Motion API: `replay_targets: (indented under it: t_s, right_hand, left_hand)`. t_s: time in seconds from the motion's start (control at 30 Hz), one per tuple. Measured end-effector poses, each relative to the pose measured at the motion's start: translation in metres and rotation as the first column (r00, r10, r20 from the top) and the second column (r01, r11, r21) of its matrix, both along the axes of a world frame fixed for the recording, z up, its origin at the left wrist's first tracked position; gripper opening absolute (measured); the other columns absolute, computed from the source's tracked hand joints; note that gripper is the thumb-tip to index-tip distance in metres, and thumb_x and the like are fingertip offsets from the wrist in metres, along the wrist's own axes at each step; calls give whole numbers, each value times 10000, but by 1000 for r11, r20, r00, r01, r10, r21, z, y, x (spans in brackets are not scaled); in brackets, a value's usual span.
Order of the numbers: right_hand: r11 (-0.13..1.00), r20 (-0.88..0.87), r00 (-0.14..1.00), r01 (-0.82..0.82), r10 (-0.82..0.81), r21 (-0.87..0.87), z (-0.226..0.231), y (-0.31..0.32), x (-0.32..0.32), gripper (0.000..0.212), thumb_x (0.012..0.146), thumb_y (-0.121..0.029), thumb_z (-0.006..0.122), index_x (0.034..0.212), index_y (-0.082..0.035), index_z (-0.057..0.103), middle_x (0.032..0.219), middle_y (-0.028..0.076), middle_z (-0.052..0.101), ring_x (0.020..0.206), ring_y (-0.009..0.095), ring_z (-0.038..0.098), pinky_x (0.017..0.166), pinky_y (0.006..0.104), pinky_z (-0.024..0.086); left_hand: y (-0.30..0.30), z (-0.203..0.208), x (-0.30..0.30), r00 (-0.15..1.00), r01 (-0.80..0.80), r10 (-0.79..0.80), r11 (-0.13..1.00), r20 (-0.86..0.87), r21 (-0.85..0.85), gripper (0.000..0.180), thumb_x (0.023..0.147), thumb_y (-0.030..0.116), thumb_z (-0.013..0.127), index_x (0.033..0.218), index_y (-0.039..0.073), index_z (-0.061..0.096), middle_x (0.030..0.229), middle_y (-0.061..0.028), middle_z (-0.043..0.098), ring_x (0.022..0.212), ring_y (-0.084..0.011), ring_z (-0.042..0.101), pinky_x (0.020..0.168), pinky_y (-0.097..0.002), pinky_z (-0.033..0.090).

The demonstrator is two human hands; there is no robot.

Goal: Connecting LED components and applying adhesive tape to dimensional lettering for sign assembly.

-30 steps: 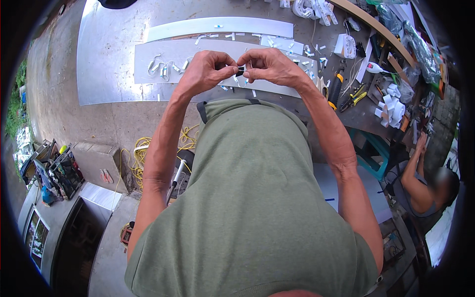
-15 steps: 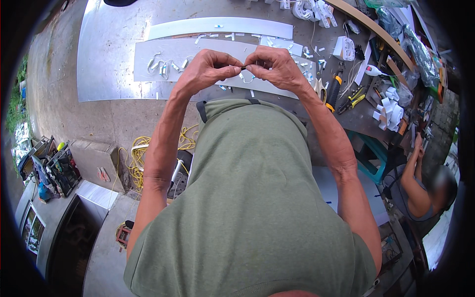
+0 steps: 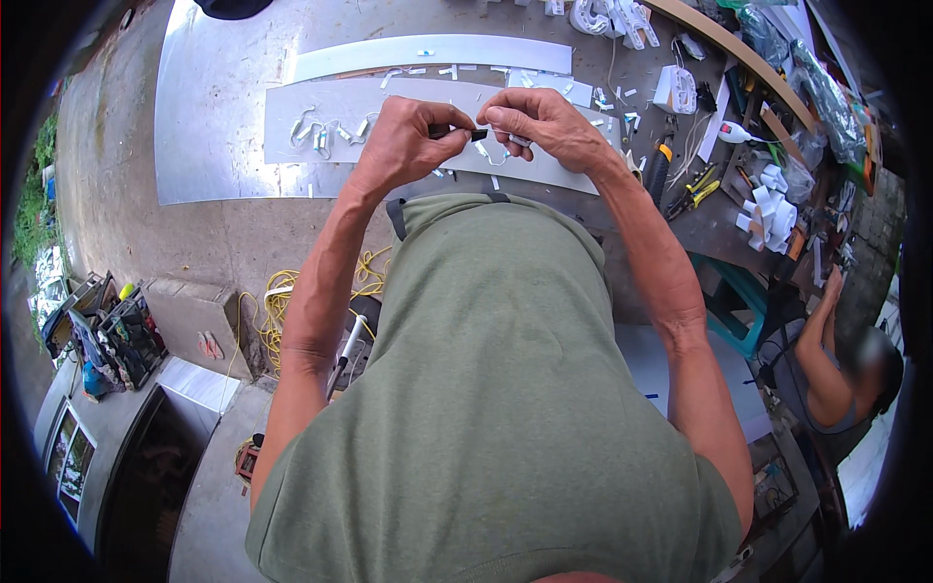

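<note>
My left hand pinches a small flat black piece between thumb and fingertips; it looks like a bit of tape, but its kind is unclear. Just to its right is my right hand, fingers curled in. A small pale thing shows under those curled fingers, too small to make out. Both hands are above a grey panel on the worktable. On that panel's left part lie small white modules strung on thin wires. Another loop of wire hangs or lies just below my hands.
Beyond lies a long white strip. To the right are a black-and-yellow cutter, yellow-handled pliers, a glue bottle and white curled offcuts. A teal stool and another person are at the right. Yellow cable lies lower left.
My hands have parted slightly. The right fingertips have come away from the black piece, which stays in my left hand and shows more.
</note>
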State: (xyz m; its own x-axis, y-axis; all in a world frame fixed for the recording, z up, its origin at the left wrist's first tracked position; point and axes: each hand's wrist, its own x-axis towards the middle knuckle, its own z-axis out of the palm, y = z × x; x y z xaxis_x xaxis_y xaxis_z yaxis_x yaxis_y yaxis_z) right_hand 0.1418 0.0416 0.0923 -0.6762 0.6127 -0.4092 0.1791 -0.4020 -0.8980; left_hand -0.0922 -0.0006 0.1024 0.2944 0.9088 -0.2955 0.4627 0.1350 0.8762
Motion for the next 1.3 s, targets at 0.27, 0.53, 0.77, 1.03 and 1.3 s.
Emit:
replay_targets:
  t_s: [0.27,0.53,0.77,1.03,1.3]
  right_hand:
    - [998,69,996,-59,61,-29,-8,10,-3,337,962,-367,685,953,-31,714,646,-18,547,577,64,500,510,238,414]
    - [996,108,990,-93,92,3,-7,13,1,289,935,-332,741,948,-43,746,667,-30,577,579,50,474,508,220,366]
    - [928,123,966,-253,227,275,-12,15,2,257,947,-269,717,968,-13,730,744,-9,643,667,96,528,602,286,441]
    - [774,95,970,-237,224,588,-14,1,3,218,953,-218,684,948,-2,659,789,63,648,705,175,575,652,330,473]
    - [986,-24,997,-70,74,154,4,-3,12,334,1008,-356,625,1045,-30,689,753,10,591,652,114,543,572,270,437]
  left_hand:
    - [2,7,6,990,121,-95,955,-107,271,136,855,37,711,973,13,775,722,-98,727,575,-75,601,535,-270,478]
    - [6,13,10,961,237,-171,914,-218,330,122,826,47,710,930,10,762,726,-154,711,576,-201,660,587,-310,525]
    - [6,13,9,963,256,-225,935,-150,245,131,846,71,707,950,7,753,676,-142,687,532,-178,603,542,-314,479]
    - [10,3,-2,963,201,-159,962,216,-187,227,913,201,742,989,-12,760,717,4,658,617,-59,510,557,-250,404]
    - [5,-7,-6,958,114,-27,950,285,-292,275,912,266,766,1003,6,768,736,22,653,671,-44,500,592,-237,387]
